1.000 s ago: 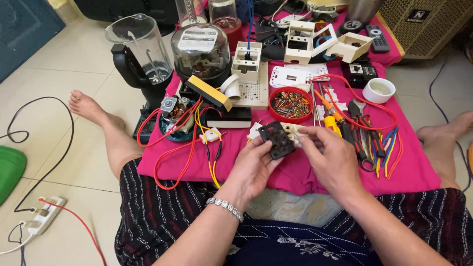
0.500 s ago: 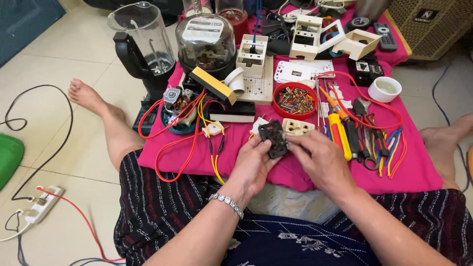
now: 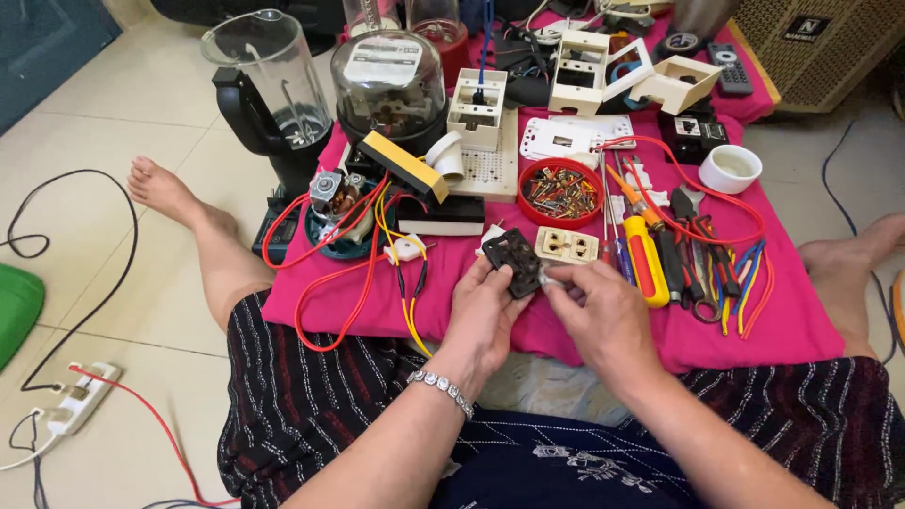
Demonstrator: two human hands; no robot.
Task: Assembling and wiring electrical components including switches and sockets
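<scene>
I sit on the floor with a pink cloth (image 3: 773, 320) spread between my legs. My left hand (image 3: 485, 316) grips a small dark square electrical part (image 3: 514, 261) from below. My right hand (image 3: 599, 311) pinches the same part at its right edge with thumb and fingertips. Just behind the part lies a cream socket insert (image 3: 567, 246) on the cloth. A silver bracelet (image 3: 441, 387) circles my left wrist.
A red bowl of screws (image 3: 561, 190), screwdrivers (image 3: 644, 254), pliers and coloured wires (image 3: 735, 273) lie to the right. A motor with red and yellow wires (image 3: 341, 203), a blender jug (image 3: 267, 80), a glass-domed meter (image 3: 389, 80) and white socket boxes (image 3: 589, 80) stand behind. A power strip (image 3: 80, 401) lies on the tiles at left.
The view has shifted slightly. Both hands stay on the dark part, with the right fingers now closed on its right edge.
</scene>
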